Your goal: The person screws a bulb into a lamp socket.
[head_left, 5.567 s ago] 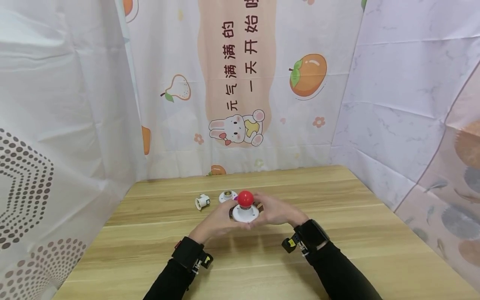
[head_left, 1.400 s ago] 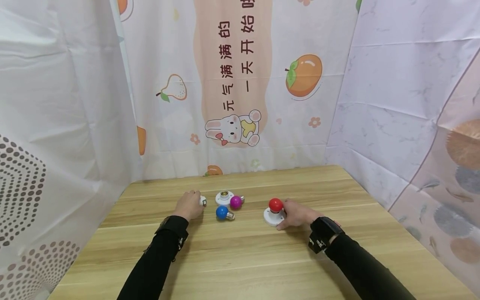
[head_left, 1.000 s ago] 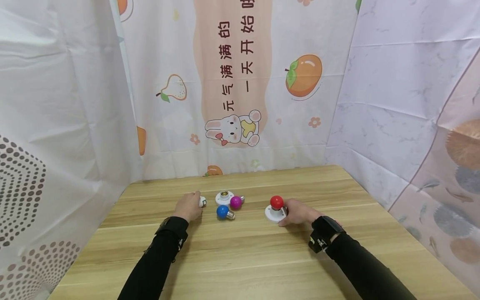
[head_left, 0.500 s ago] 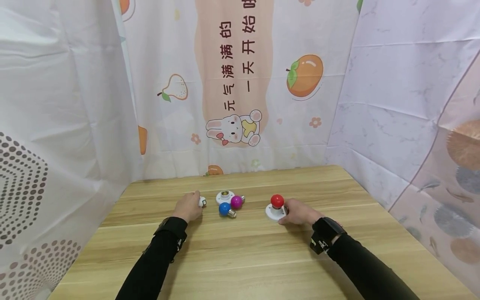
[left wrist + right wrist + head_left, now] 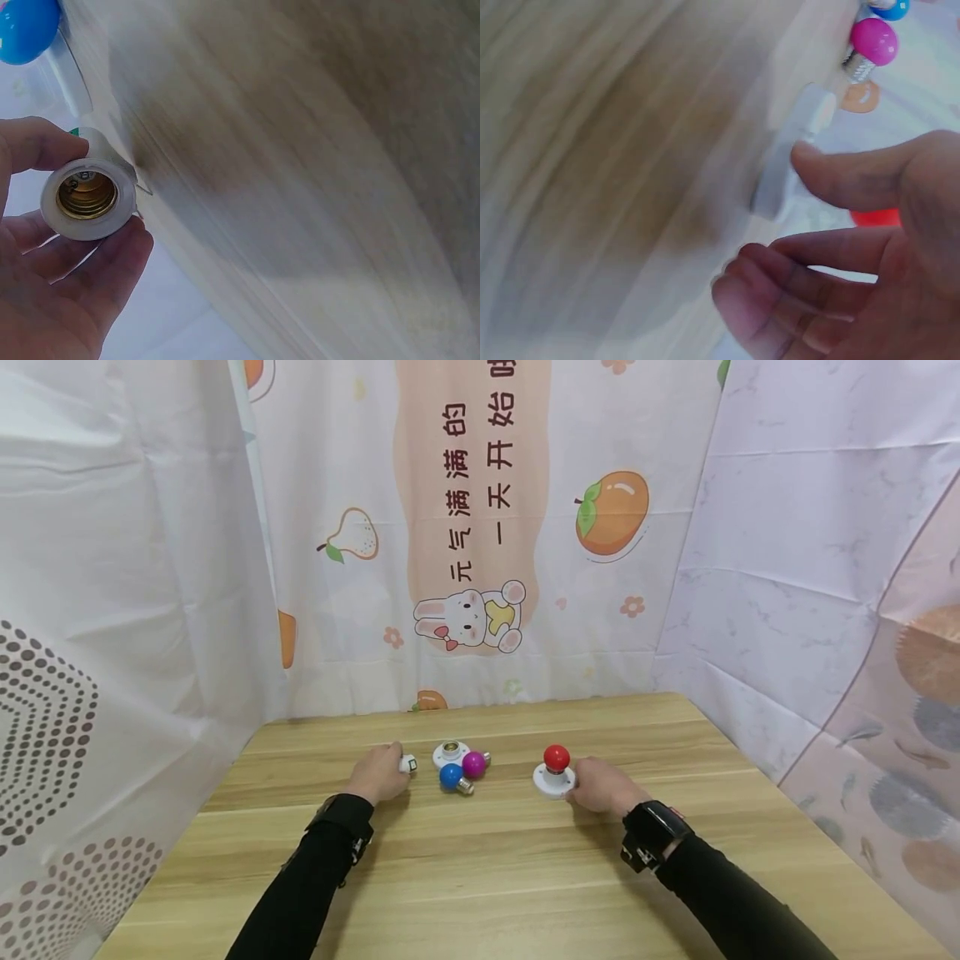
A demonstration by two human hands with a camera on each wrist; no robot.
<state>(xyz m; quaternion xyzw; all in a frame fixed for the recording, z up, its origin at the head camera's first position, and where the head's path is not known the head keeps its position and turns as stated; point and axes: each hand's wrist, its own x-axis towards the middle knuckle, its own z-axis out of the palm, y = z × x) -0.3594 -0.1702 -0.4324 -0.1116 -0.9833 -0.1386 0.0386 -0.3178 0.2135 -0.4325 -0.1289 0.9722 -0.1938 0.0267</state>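
Observation:
In the head view, my left hand (image 5: 378,774) is at the left of the table. Its thumb and fingers grip a white lamp socket (image 5: 112,154), whose brass-threaded mouth faces the left wrist camera. At the right, a red bulb (image 5: 557,757) stands upright in a round white lamp base (image 5: 550,788) on the table. My right hand (image 5: 602,787) is at that base's right side. In the right wrist view, the thumb (image 5: 840,178) overlaps the base's edge while the other fingers, loosely bent, stand apart from it.
Between the hands, a second round white lamp base (image 5: 442,758) shows its bare brass thread. Just in front lie a blue bulb (image 5: 451,776) and a purple bulb (image 5: 473,765), close together on the wooden table (image 5: 480,877). Printed curtains (image 5: 480,677) enclose the table's back and sides.
Earlier both hands held the red-bulb base mid-table; it now stands farther right. My left hand has gone to the lamp socket. Lately my right fingers have loosened, and the blue bulb has shifted slightly.

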